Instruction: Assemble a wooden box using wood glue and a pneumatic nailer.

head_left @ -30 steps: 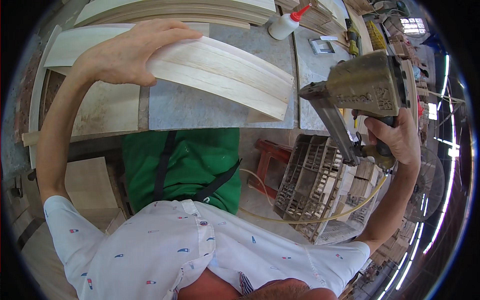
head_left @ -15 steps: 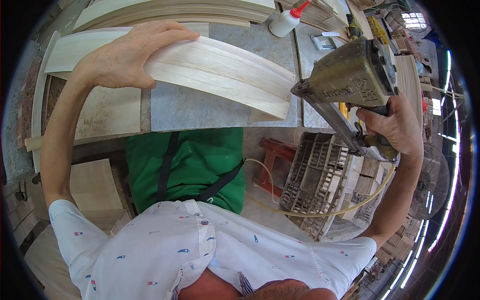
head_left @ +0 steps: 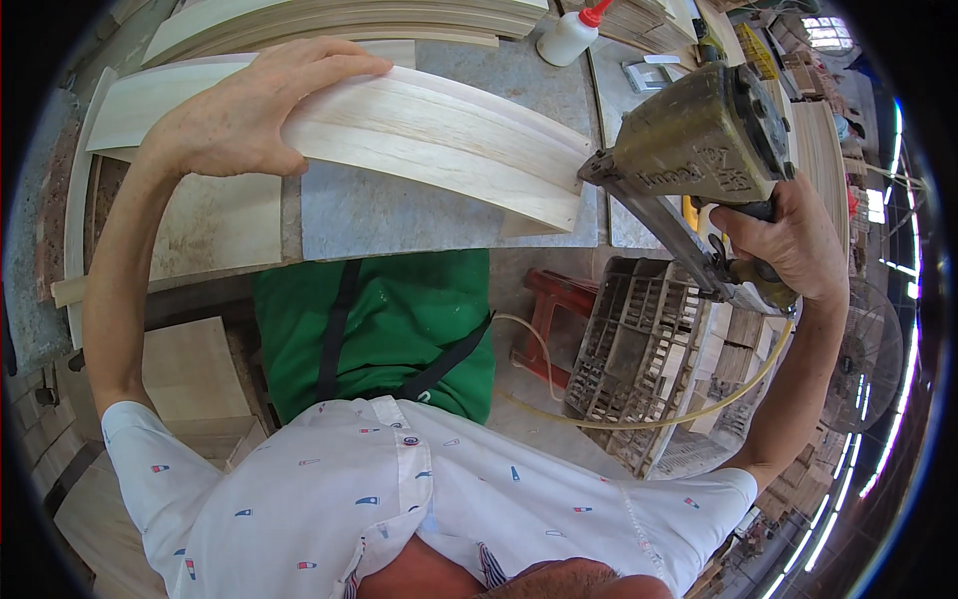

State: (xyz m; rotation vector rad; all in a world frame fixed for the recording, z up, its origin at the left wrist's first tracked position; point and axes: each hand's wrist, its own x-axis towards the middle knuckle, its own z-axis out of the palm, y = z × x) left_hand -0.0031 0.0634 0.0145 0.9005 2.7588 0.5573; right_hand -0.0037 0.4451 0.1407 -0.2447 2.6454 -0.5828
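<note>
My left hand (head_left: pixel 244 115) is closed over a long pale wooden piece (head_left: pixel 439 130), thumb at its near edge and fingers over its far edge. The piece spans the workbench (head_left: pixel 389 210) and ends at the right near a small wooden part beneath it. In my right hand (head_left: pixel 788 240) is a pneumatic nail gun (head_left: pixel 689 150), gripped by its handle. Its nose meets or nearly meets the right end of the wooden piece. A yellowish air hose (head_left: pixel 689 414) runs from the handle's bottom.
Stacked boards (head_left: pixel 339 20) lie along the bench's far side. A white glue bottle (head_left: pixel 567 40) with a red cap stands near them. Below the bench are a red stool (head_left: pixel 544 319) and a plastic crate (head_left: pixel 634 349) holding wood pieces. A fan (head_left: pixel 863 354) stands at the right.
The view has shifted slightly. Both hands keep their grips, and the nail gun's nose stays at the right end of the wooden piece.
</note>
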